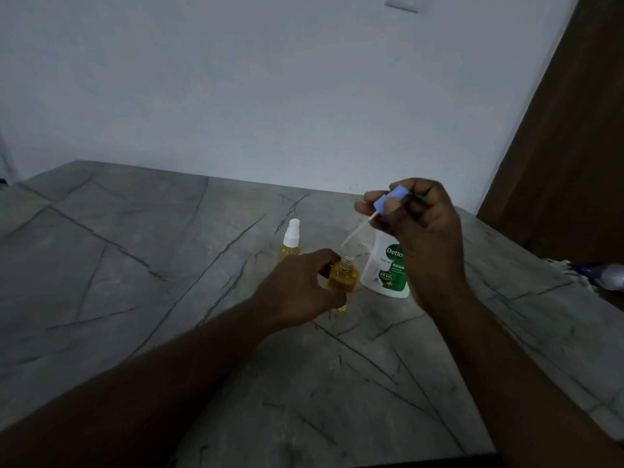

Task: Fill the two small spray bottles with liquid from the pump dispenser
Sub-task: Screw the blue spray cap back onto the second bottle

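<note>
Gripping the bottle (344,280) with my left hand (297,285), I pinch the cap (388,199) in my right hand (425,231), whose tube (356,231) slants down-left, just above the bottle's mouth.

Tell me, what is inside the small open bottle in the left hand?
Yellow liquid fills the open bottle up to its shoulder. The left hand covers its left side.

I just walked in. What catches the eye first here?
The right hand, raised right of centre, pinches a blue spray cap whose thin tube points down toward an open bottle of yellow liquid gripped by the left hand. Behind stand a white-capped spray bottle and a white-and-green dispenser.
</note>
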The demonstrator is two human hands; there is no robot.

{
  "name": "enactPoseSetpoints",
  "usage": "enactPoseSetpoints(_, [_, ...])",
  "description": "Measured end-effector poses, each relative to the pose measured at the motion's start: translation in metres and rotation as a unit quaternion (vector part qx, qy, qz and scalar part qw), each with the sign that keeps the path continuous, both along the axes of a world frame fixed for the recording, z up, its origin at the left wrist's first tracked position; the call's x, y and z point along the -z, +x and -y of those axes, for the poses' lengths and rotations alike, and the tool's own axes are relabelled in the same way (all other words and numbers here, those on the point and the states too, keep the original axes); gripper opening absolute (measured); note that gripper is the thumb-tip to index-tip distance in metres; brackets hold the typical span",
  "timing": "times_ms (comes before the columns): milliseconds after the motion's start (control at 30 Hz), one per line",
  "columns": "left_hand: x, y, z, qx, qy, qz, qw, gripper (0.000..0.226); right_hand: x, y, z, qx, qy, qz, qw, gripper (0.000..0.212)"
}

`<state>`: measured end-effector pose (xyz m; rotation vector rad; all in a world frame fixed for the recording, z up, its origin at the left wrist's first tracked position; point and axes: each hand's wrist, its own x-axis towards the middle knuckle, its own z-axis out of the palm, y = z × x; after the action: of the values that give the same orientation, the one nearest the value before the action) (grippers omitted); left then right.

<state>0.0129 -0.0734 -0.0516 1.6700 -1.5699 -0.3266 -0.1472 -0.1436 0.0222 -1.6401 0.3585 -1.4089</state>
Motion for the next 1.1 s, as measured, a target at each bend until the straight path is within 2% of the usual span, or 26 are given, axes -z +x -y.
enactPoseSetpoints(267, [0.001, 0.001, 0.002, 0.0, 0.002, 0.004, 1.0, 0.05, 0.003, -0.004, 0.006, 0.0, -0.009, -0.035, 0.999, 0.012])
enactPoseSetpoints(400, [0.001, 0.002, 0.003, -0.004, 0.0, 0.009, 1.0, 0.052, 0.026, 0.004, 0.006, 0.007, -0.009, -0.091, 0.996, 0.012])
enactPoseSetpoints(567, [0.001, 0.001, 0.002, -0.003, -0.016, 0.006, 1.0, 0.048, 0.056, 0.008, 0.005, 0.018, -0.03, -0.181, 0.983, 0.022])
enactPoseSetpoints(700, [0.002, 0.0, 0.003, -0.003, -0.021, 0.008, 1.0, 0.045, 0.064, 0.006, 0.004, 0.037, -0.017, -0.167, 0.985, 0.023])
enactPoseSetpoints(900, [0.001, -0.001, 0.001, 0.01, -0.03, 0.001, 1.0, 0.045, 0.067, 0.008, 0.004, 0.102, -0.057, -0.205, 0.972, 0.021])
enactPoseSetpoints(1100, [0.002, -0.004, 0.002, 0.003, -0.024, 0.004, 1.0, 0.053, 0.073, 0.006, 0.005, 0.137, -0.07, -0.21, 0.965, 0.022])
